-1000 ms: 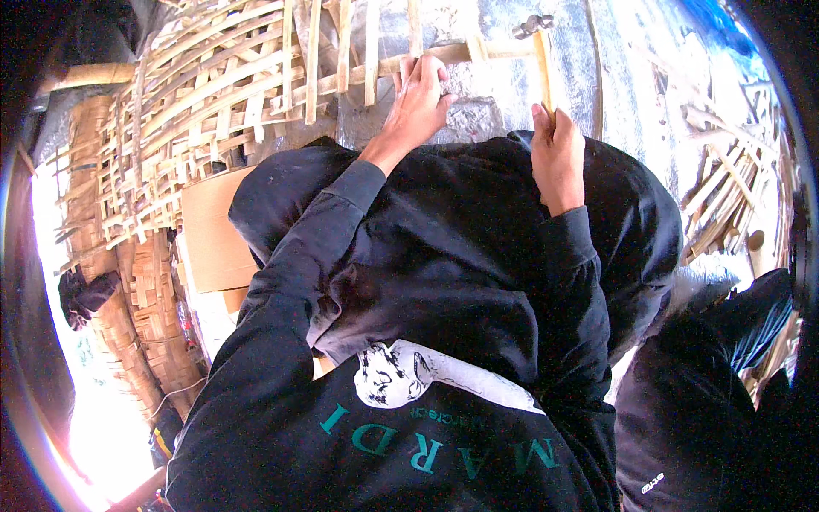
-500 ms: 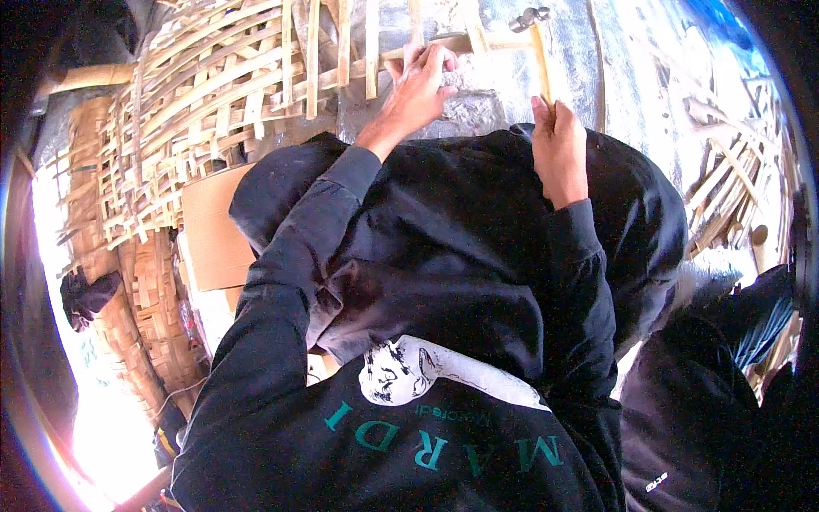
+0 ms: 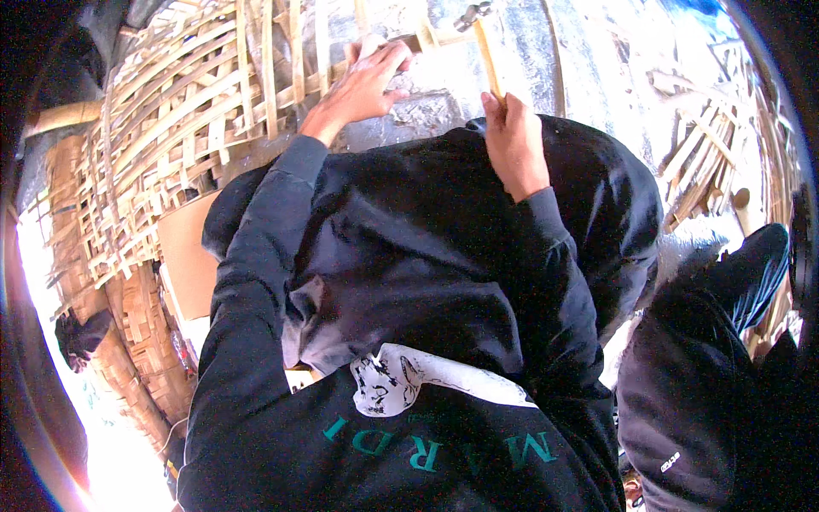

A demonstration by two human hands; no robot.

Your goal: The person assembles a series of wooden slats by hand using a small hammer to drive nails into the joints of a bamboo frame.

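My left hand (image 3: 363,85) rests on a bamboo strip (image 3: 431,39) along the edge of an open-weave bamboo panel (image 3: 179,94). Its fingers curl over the strip while the thumb sticks out to the right; the fingers partly hide the contact. In my right hand (image 3: 516,145) is a hammer (image 3: 488,55), gripped low on its pale wooden handle. The metal head points away from me, raised near the far end of the strip. Loose strip ends of the panel stand up beside my left hand.
Cut bamboo pieces (image 3: 704,141) lie in a heap at the right. Rolled woven bamboo (image 3: 141,333) and a cardboard box (image 3: 183,256) are on the left. Another person's dark-trousered leg (image 3: 682,384) is close on my right. A grey sheet (image 3: 589,68) covers the ground ahead.
The whole view has shifted, so the panel, hands and hammer appear farther left. The hammer leans slightly more to the left. Both hands keep much the same hold.
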